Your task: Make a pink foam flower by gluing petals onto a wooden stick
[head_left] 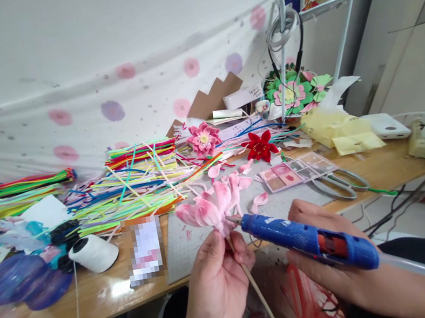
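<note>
Left hand point(219, 275) pinches pink flower point(207, 209) by its stick point(255, 288), right hand point(328, 220) wraps glue gun point(304, 236); many petals point(222, 194) look attached, loose ones point(260, 202) lie on surface point(107, 287) behind front edge.

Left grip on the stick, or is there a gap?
Touching: the head view shows the left grip closed around the stick, just below the pink flower.

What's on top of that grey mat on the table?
A loose pink petal lies on the grey mat, and a palette overlaps its right part. The pink flower held in the left hand blocks some of it; anything directly behind cannot be seen.
</note>
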`<state>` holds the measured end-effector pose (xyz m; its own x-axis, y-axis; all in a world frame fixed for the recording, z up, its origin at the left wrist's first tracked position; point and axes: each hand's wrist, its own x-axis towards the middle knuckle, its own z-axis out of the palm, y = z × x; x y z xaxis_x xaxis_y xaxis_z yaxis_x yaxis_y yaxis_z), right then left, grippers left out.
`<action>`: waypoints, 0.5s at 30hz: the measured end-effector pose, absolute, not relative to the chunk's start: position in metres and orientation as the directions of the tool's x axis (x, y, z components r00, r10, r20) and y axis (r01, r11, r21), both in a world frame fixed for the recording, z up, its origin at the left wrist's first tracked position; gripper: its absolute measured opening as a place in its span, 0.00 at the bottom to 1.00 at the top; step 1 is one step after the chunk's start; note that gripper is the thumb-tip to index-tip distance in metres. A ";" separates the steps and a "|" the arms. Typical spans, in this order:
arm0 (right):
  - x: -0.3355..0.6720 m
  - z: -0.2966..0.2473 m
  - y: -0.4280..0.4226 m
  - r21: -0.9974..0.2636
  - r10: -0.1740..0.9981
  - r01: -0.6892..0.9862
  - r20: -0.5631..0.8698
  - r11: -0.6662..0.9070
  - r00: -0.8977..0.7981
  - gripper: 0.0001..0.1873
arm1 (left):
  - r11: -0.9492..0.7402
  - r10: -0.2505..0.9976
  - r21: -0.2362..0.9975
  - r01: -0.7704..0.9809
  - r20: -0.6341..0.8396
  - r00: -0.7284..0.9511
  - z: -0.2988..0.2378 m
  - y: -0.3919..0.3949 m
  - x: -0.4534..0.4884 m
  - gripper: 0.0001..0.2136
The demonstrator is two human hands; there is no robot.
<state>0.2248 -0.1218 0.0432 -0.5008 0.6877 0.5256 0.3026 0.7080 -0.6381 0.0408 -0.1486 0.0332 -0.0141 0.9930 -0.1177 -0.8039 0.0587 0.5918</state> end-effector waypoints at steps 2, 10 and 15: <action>0.224 0.044 -0.122 -0.622 0.670 0.293 0.542 0.726 -0.507 0.11 | 0.061 0.993 0.584 -0.810 -0.115 -0.008 0.033 -0.149 0.041 0.04; 0.224 0.048 -0.122 -0.609 0.675 0.323 0.531 0.725 -0.513 0.11 | 0.057 0.996 0.599 -0.799 -0.093 0.001 0.036 -0.151 0.039 0.05; 0.225 0.050 -0.124 -0.678 0.719 0.317 0.460 0.664 -0.521 0.10 | 0.026 0.988 0.620 -0.784 -0.133 -0.072 0.035 -0.148 0.041 0.04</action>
